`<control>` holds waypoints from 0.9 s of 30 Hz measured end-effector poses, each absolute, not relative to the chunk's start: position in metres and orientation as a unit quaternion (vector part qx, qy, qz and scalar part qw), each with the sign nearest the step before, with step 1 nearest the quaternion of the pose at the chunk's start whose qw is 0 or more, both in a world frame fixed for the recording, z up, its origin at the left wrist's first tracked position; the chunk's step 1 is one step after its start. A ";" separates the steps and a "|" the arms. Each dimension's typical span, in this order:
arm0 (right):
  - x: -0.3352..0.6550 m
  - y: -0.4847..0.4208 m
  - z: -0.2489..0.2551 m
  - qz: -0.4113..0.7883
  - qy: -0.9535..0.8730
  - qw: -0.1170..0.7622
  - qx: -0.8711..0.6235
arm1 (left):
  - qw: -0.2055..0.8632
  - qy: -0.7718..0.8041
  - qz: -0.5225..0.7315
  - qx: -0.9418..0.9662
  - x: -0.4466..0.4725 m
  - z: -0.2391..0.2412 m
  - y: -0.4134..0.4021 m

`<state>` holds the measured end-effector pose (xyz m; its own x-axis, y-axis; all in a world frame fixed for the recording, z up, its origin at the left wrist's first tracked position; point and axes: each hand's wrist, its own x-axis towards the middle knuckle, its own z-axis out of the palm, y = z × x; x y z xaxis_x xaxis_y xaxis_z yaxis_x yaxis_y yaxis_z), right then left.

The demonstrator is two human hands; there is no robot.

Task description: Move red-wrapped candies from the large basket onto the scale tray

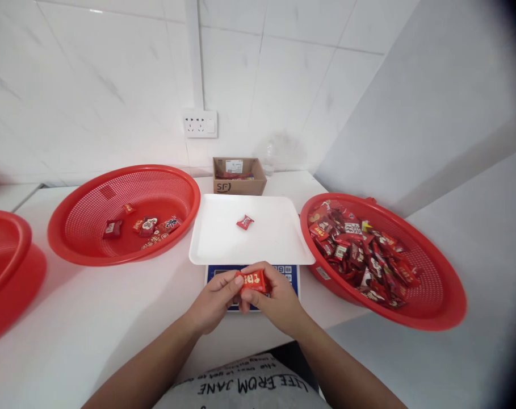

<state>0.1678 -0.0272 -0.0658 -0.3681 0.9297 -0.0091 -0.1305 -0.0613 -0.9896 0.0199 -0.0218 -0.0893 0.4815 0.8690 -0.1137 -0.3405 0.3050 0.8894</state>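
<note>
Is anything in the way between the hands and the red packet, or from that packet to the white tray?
Nothing visible blocks either. The left hand and right hand both hold the red packet. Toward the white tray I see only the right hand's own fingers; a small wrapped piece lies farther in, on the tray.

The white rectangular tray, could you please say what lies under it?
A blue keypad panel shows, partly behind the left hand and right hand; the tray hides the rest.

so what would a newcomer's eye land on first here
Probably the red basket on the right, heaped with wrapped snacks. Next, the hands at centre, holding a bright red packet; just beyond, a lone wrapped piece stands out on the white tray.
</note>
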 end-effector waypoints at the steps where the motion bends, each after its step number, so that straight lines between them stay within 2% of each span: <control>1: 0.166 -0.028 -0.067 0.621 -0.539 0.426 -0.376 | 0.750 0.305 0.401 0.428 0.020 -0.090 -0.022; 10: 0.167 -0.029 -0.074 0.460 -0.644 0.431 -0.433 | 0.740 0.296 0.383 0.468 0.017 -0.093 -0.022; 17: 0.168 -0.027 -0.071 0.530 -0.585 0.429 -0.439 | 0.661 0.342 0.411 0.526 0.014 -0.094 -0.021; 27: 0.178 -0.027 -0.068 0.440 -0.626 0.429 -0.481 | 0.504 0.393 0.447 0.625 0.009 -0.084 -0.020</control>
